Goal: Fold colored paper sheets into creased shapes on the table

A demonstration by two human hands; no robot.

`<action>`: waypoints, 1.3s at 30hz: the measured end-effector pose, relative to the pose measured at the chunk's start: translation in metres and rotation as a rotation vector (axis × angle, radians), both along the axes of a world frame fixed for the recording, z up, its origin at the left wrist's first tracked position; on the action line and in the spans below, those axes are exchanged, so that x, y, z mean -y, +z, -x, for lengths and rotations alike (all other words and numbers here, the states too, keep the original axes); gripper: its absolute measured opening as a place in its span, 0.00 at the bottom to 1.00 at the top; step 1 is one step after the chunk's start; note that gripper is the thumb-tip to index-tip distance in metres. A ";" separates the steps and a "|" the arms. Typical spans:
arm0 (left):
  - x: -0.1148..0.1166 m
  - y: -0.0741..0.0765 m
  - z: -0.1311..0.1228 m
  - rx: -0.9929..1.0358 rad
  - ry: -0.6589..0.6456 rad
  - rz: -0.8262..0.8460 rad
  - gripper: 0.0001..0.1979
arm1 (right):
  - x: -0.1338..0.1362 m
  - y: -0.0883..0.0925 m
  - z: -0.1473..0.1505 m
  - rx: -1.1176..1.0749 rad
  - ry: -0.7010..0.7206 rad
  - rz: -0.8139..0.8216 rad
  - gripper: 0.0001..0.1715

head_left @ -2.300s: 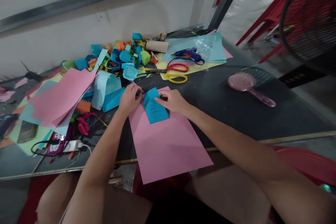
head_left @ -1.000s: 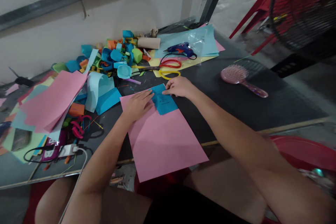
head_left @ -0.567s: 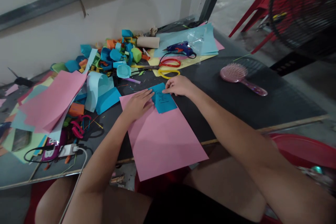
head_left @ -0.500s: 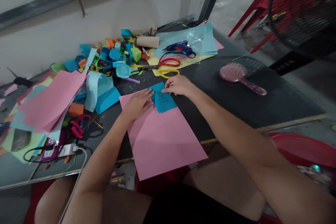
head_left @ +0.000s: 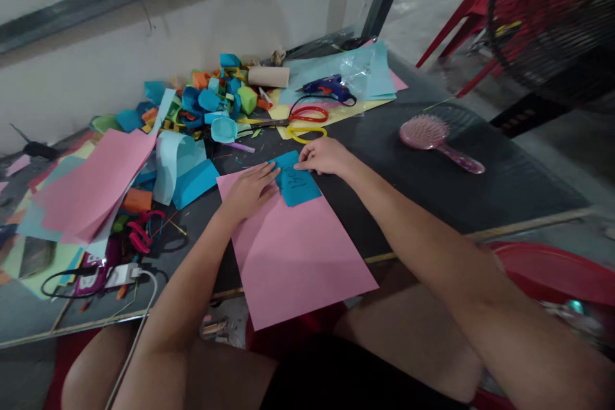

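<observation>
A pink sheet of paper (head_left: 302, 262) lies across the table's front edge and juts out over it. On its far end rests a smaller blue piece of paper (head_left: 300, 187) with dark handwriting. My left hand (head_left: 252, 189) lies flat on the pink sheet, fingers stretched out, their tips touching the blue paper's left side. At the blue paper's far right edge, my right hand (head_left: 324, 157) has thumb and fingers pinched together on it. Scissors (head_left: 307, 125) with one red and one yellow handle lie just beyond my right hand.
Folded paper shapes (head_left: 209, 99) are heaped by the wall, beside a cardboard tube (head_left: 269, 77) and a blue glue gun (head_left: 329, 88). A pink hairbrush (head_left: 427, 134) lies to the right. Loose paper (head_left: 96, 186), a white plug adapter (head_left: 122, 275) and its cable fill the left. A fan (head_left: 552, 32) stands at right.
</observation>
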State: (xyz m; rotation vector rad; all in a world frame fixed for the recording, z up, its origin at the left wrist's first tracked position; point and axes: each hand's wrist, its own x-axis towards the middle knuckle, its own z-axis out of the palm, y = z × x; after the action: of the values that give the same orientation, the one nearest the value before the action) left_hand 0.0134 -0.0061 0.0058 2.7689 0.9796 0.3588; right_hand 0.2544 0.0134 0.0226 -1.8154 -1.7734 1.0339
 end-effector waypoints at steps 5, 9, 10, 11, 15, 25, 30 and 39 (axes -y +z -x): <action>0.001 0.004 0.001 -0.054 -0.037 -0.014 0.30 | 0.002 0.006 0.001 0.029 -0.010 0.018 0.09; 0.004 0.007 0.000 -0.101 -0.023 -0.014 0.36 | 0.004 0.008 0.001 0.018 -0.040 0.012 0.10; 0.005 0.009 -0.001 -0.124 -0.025 -0.006 0.36 | 0.004 0.008 0.002 0.017 -0.047 0.012 0.11; 0.006 0.011 -0.003 -0.151 -0.025 0.003 0.36 | 0.004 0.008 0.002 0.017 -0.051 0.011 0.11; 0.015 0.022 -0.010 -0.246 -0.011 0.060 0.38 | 0.004 0.009 0.003 0.015 -0.052 0.022 0.10; 0.020 0.021 -0.011 -0.253 -0.061 0.137 0.41 | 0.001 0.006 0.003 0.007 -0.037 0.044 0.09; 0.021 0.020 -0.010 -0.224 -0.072 0.142 0.39 | 0.000 0.001 0.001 0.042 -0.009 0.026 0.09; 0.024 0.016 -0.007 -0.184 -0.073 0.100 0.40 | 0.005 -0.008 0.008 0.134 -0.030 -0.124 0.11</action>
State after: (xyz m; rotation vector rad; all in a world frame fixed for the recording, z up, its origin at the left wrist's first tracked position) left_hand 0.0208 -0.0300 0.0218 2.7738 0.9054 0.0430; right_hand 0.2466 0.0079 0.0143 -1.8663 -1.8372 0.7892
